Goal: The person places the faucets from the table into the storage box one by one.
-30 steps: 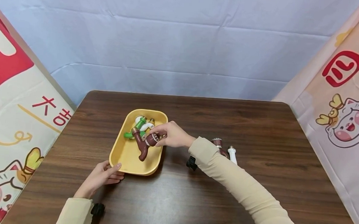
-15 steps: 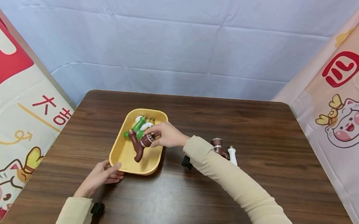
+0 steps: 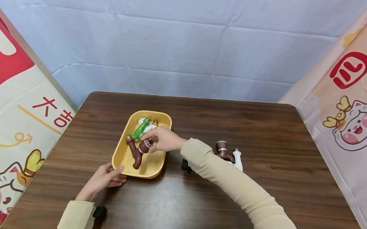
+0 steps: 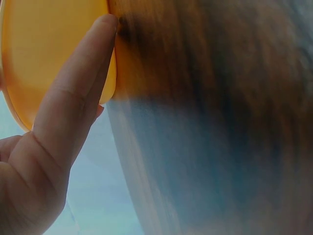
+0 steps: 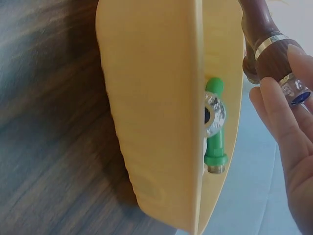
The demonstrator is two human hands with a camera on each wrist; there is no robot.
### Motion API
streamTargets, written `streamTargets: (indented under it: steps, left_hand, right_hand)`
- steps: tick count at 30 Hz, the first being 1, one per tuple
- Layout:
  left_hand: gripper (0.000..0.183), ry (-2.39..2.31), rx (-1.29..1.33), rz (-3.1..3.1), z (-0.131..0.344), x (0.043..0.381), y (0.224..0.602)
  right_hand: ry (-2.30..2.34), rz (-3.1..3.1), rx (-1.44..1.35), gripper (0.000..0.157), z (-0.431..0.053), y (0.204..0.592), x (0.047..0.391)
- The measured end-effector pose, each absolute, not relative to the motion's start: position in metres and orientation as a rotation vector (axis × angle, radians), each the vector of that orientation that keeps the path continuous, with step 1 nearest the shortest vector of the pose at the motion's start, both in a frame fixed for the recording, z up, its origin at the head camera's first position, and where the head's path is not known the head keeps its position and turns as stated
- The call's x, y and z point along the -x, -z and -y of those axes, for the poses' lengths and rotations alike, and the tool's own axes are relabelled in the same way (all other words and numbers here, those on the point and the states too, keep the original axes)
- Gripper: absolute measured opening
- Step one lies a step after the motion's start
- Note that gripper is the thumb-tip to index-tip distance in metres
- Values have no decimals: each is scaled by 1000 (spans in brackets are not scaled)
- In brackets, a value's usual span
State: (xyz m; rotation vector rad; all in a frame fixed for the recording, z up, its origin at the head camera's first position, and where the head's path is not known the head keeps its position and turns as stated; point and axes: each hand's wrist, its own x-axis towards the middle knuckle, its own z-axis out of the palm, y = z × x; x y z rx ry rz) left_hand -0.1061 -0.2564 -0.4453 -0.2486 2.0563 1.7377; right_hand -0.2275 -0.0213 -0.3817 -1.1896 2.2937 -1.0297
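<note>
My right hand [image 3: 167,139] pinches a dark brown tap [image 3: 135,153] by its ribbed knob, over the near half of a yellow plastic tray [image 3: 118,149]. The tap's curved spout points toward me. In the right wrist view the tap [image 5: 273,58] appears above the tray's rim, fingertips and thumb on the knob. My left hand [image 3: 102,179] holds the tray's near left corner, thumb on the rim and fingers along the outside. Inside the tray, at the far end, lie a green tap [image 3: 140,129] and a white tap [image 3: 150,127], partly hidden by my right hand.
On the brown wooden table [image 3: 277,139], right of the tray, lie another brown tap [image 3: 223,151] and a white tap [image 3: 238,160]. My right forearm partly covers them. A pale blue cloth [image 3: 186,53] hangs behind the table.
My right hand has moved left and slightly toward me with the brown tap, bringing it further over the tray. The left hand has stayed at the tray's corner.
</note>
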Motion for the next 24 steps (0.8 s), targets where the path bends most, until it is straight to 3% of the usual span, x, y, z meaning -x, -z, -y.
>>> streamTargets:
  steps: [24]
  left_hand:
    - [47,-1723,289,-2053,257,109,448]
  right_hand:
    - [830,-2381,1184,43,38,389,219]
